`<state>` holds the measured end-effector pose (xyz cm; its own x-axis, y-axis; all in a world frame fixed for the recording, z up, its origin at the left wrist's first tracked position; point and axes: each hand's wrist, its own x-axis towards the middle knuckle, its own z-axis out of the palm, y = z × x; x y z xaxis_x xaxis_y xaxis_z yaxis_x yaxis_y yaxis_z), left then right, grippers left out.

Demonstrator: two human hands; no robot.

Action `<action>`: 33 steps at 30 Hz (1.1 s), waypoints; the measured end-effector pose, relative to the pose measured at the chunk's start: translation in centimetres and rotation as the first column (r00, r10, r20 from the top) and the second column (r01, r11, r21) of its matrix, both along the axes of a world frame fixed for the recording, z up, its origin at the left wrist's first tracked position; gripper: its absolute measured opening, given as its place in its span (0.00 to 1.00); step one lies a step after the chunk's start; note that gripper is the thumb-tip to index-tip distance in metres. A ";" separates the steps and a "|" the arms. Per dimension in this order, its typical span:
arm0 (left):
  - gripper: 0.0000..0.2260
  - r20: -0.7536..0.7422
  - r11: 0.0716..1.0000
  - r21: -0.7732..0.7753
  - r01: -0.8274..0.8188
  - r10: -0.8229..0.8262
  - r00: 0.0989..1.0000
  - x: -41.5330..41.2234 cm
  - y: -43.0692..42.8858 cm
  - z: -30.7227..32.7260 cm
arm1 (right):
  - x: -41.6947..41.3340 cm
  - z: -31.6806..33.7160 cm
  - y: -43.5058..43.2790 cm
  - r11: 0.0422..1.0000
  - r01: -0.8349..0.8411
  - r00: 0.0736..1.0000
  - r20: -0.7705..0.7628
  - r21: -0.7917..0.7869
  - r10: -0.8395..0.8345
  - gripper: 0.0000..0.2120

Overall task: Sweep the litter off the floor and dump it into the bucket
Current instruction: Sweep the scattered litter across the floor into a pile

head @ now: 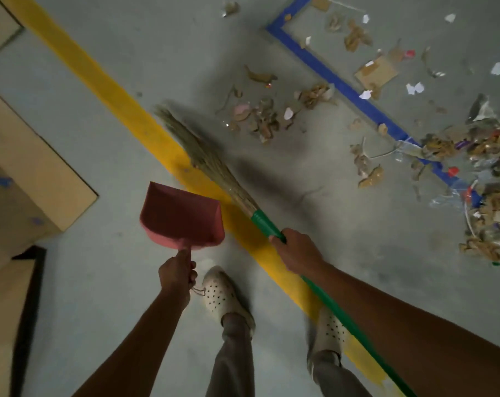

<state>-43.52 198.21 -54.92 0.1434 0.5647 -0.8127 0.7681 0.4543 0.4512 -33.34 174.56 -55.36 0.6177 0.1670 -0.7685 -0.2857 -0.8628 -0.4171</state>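
Head view: the right hand [296,250] is curled round the green handle of the broom [214,173], just below the straw bristles. The broom's long axis runs diagonally, with its bristle tip pointing up and left across the yellow line [100,81] on the grey floor [100,296]. The left hand [177,272] grips the stem of the red dustpan [183,216], whose mouth faces away from the person. Litter [260,116] of brown scraps and white bits lies on the floor beyond the line, on both sides of the blue tape [343,87], thickest at the right. Cardboard boxes [28,167] stand at the left.
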 end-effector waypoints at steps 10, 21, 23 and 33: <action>0.22 -0.052 0.996 0.064 -0.059 0.062 0.997 -2.6 13.2 -1.1 | 0.8 -4.2 11.7 0.961 0.243 0.953 -0.153 -0.134 -0.262 0.24; 0.21 0.009 1.000 -0.022 0.010 -0.010 1.000 2.7 14.6 -1.1 | 4.7 -0.4 10.4 0.637 0.770 0.638 0.000 0.028 -0.770 0.23; 0.22 0.017 0.999 -0.014 0.030 -0.030 0.999 3.8 14.4 -0.9 | 4.8 0.4 10.6 0.642 0.764 0.642 0.016 0.065 -0.767 0.22; 0.21 0.006 0.992 0.010 0.124 -0.124 0.992 8.3 12.8 -0.9 | 5.7 0.4 11.2 0.771 0.633 0.774 -0.041 0.071 -0.632 0.20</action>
